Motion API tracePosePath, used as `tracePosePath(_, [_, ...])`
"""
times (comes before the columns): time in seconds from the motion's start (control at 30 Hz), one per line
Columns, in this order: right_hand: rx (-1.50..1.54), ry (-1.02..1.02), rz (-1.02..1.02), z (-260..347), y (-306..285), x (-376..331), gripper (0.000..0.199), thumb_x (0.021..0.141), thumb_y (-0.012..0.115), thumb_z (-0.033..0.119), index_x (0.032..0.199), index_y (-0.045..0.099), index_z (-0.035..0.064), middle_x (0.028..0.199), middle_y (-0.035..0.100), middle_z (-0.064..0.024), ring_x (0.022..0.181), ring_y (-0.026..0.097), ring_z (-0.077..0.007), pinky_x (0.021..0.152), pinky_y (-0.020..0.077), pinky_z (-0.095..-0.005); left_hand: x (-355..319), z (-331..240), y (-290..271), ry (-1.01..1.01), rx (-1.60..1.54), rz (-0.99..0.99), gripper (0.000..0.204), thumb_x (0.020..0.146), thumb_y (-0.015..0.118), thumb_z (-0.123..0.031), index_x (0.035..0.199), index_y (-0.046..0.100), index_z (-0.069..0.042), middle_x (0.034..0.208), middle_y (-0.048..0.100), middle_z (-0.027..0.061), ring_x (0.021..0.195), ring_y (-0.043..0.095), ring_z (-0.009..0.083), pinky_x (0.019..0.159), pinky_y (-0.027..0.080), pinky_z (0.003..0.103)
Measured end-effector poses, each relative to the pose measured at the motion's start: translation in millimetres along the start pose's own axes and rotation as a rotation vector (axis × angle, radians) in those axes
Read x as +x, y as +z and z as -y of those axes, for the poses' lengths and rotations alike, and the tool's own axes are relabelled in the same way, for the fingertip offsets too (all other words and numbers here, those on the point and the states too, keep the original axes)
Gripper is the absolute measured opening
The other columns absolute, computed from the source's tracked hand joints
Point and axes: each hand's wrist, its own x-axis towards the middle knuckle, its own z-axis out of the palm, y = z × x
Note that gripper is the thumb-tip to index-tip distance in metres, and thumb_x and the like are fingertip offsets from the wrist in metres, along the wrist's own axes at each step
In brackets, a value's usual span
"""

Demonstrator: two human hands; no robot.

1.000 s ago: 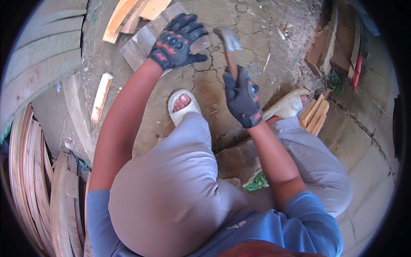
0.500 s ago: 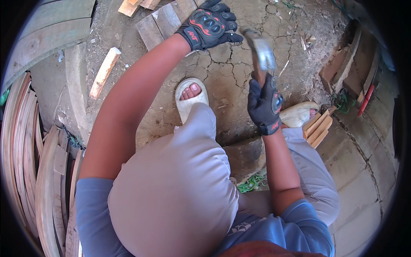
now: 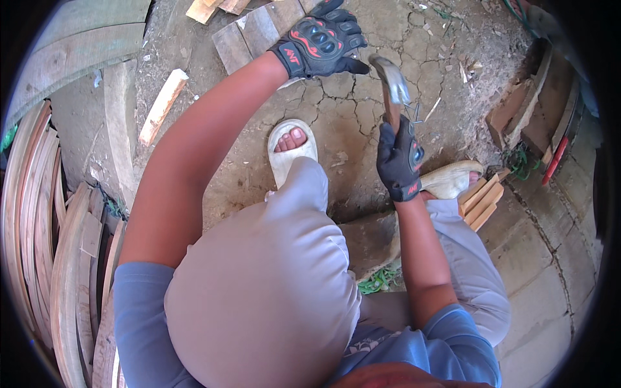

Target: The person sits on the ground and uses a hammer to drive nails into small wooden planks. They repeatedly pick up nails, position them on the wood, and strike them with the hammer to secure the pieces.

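My left hand [image 3: 320, 44], in a black glove with red trim, lies over a panel of grey wooden slats [image 3: 259, 31] at the top. Its fingers are stretched out and the thumb points right, toward the hammer. What lies under the palm is hidden. My right hand [image 3: 399, 161], gloved alike, is closed around the wooden handle of a claw hammer [image 3: 394, 84]. The metal head is raised just right of the left thumb, apart from it. Thin dark nail-like pieces [image 3: 415, 114] show beside the handle; I cannot tell whether the right hand holds them.
A short wood offcut [image 3: 163, 107] lies on the cracked dirt floor [image 3: 349, 113]. Long boards [image 3: 71, 278] are stacked at the left. Small wood strips [image 3: 480, 202] sit by my right sandal [image 3: 449, 180]. Thicker timber [image 3: 527, 107] and a red stick [image 3: 555, 160] are at the right.
The hammer head, blurred before, is now sharper and has shifted slightly. The left hand stays over the slats; the whole view has moved a little.
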Motion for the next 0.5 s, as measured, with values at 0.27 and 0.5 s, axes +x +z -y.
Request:
tracePosePath(0.27, [-0.077, -0.020, 0.039, -14, -9, 1, 0.033, 0.109, 0.061, 0.031, 0.131, 0.061, 0.0058, 0.094, 0.071, -0.0269, 0.082, 0.071, -0.0512, 0.068, 0.0533, -0.0569, -2, 2, 11, 0.002, -0.032, 0.129, 0.018, 0.096, 0.061, -0.037, 0.088, 0.066, -0.021, 0.089, 0.061, 0.0017, 0.104, 0.062, 0.0228, 0.127, 0.032, 0.058])
tracePosePath(0.5, [-0.101, 0.012, 0.061, -11, -12, 2, 0.032, 0.109, 0.061, 0.029, 0.131, 0.061, 0.0060, 0.093, 0.072, -0.0262, 0.082, 0.071, -0.0507, 0.069, 0.0544, -0.0559, -2, 1, 13, 0.012, -0.035, 0.057, 0.017, 0.097, 0.062, -0.037, 0.090, 0.066, -0.021, 0.091, 0.062, 0.0024, 0.105, 0.062, 0.0234, 0.128, 0.031, 0.058])
